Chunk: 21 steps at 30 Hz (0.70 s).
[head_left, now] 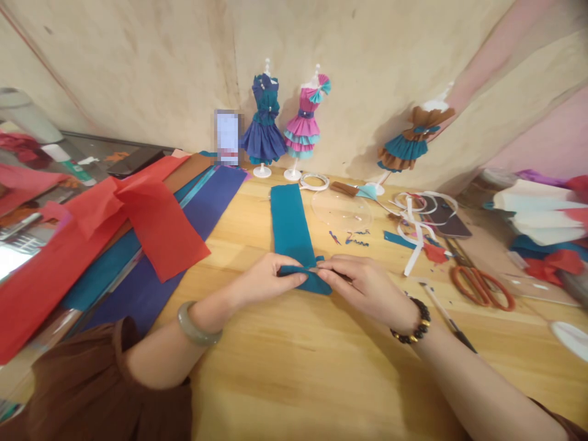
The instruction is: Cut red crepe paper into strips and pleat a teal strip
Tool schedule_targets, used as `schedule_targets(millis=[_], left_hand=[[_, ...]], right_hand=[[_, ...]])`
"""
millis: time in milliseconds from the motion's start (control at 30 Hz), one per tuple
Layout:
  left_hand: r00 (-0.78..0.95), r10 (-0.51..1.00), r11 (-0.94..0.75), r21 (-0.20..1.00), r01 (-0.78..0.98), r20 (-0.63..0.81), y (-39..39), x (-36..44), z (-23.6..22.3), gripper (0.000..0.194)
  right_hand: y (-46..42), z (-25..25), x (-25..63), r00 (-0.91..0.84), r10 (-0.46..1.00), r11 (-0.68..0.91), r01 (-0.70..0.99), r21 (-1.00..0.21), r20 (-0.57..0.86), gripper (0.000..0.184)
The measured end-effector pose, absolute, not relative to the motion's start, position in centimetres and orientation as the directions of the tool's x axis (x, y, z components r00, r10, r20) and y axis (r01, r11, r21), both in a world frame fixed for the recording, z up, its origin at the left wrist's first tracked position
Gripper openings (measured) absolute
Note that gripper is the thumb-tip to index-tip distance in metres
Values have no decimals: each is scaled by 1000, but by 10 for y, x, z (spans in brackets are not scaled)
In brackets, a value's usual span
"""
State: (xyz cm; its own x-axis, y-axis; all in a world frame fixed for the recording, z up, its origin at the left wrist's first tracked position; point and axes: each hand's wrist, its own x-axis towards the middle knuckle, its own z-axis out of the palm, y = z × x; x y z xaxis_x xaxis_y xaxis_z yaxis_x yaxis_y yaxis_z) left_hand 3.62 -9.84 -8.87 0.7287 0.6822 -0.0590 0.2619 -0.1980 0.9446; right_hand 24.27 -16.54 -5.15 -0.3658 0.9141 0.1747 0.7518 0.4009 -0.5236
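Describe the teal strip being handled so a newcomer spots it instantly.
On the wooden table, find where the left hand and right hand nearly meet. The teal strip runs from them toward the wall. Unlike the teal sheet stacked at left and the teal scrap at right, both hands hold it.

A blotchy, pale beige wall [174, 61] rises behind a light wooden table [275, 373].
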Motion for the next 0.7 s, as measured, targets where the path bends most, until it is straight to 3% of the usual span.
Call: schedule_targets(millis=[700], left_hand=[[754,657,-208,958,196,-12,-100,40,-86,25]], right_hand=[[-164,-52,235,-404,894,445,755,-482,193,27]])
